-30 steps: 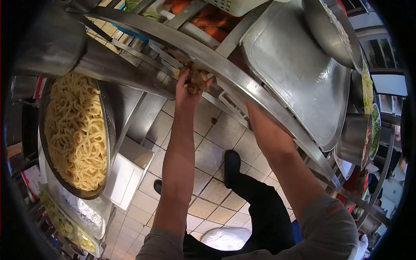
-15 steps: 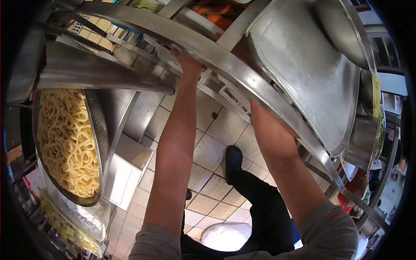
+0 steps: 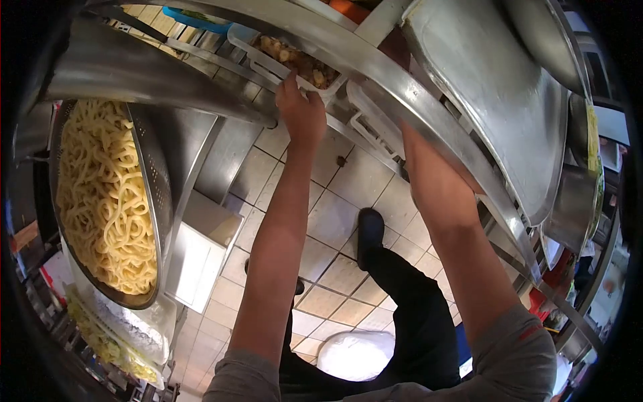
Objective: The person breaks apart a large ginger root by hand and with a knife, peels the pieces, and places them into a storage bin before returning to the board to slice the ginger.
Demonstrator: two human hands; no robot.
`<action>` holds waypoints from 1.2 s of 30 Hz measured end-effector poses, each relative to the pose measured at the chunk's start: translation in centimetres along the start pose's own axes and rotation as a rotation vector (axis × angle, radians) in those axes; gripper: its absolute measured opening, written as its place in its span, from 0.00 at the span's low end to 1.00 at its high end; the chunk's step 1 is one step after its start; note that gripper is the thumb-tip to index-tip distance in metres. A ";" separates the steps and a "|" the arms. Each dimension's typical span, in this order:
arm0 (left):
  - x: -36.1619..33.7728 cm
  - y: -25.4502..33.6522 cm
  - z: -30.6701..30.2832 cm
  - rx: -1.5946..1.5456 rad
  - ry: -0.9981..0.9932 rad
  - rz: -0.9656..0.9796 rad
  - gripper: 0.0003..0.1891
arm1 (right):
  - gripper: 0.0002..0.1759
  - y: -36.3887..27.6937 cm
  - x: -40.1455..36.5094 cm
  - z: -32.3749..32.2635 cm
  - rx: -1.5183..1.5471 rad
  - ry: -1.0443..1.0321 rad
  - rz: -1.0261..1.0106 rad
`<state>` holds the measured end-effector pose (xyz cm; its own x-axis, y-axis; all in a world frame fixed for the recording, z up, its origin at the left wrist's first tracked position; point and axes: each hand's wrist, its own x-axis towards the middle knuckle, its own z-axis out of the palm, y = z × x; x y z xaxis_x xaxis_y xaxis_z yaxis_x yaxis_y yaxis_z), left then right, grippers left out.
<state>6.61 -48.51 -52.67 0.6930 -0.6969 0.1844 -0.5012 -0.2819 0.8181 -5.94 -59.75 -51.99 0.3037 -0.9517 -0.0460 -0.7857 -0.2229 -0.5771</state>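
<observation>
a tiled floor [image 3: 335, 221] lies below one curved steel rail [image 3: 429, 110]. the left hand [image 3: 303, 114], partly curled, is at the near edge of one container [image 3: 269, 65] of brown food [image 3: 295, 59] at twelve o'clock; whether it grips, i cannot tell. the right hand is hidden. one tray [image 3: 485, 100] is at two, one colander [image 3: 153, 167] of noodles [image 3: 107, 208] at nine.

Two bare forearms [image 3: 274, 248], one noodle-filled colander [image 3: 144, 194], one blue tub [image 3: 197, 21]
</observation>
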 end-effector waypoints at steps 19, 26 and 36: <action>-11.1 -3.2 -5.0 -0.080 -0.500 -0.140 0.33 | 0.27 -9.0 -3.6 -2.6 -0.152 -0.213 -0.090; -23.7 -3.5 -14.4 0.016 -0.579 -0.258 0.32 | 0.26 -10.5 -4.1 -3.1 -0.358 -0.126 -0.265; -36.1 1.4 -30.7 0.088 -0.645 -0.499 0.34 | 0.39 -11.8 -11.9 -3.8 -0.367 0.071 -0.522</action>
<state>-3.18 -3.53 -41.41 0.4246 -0.7102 -0.5616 -0.2699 -0.6913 0.6702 -2.30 -46.60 -41.52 0.6697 -0.7072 0.2266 -0.6813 -0.7065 -0.1917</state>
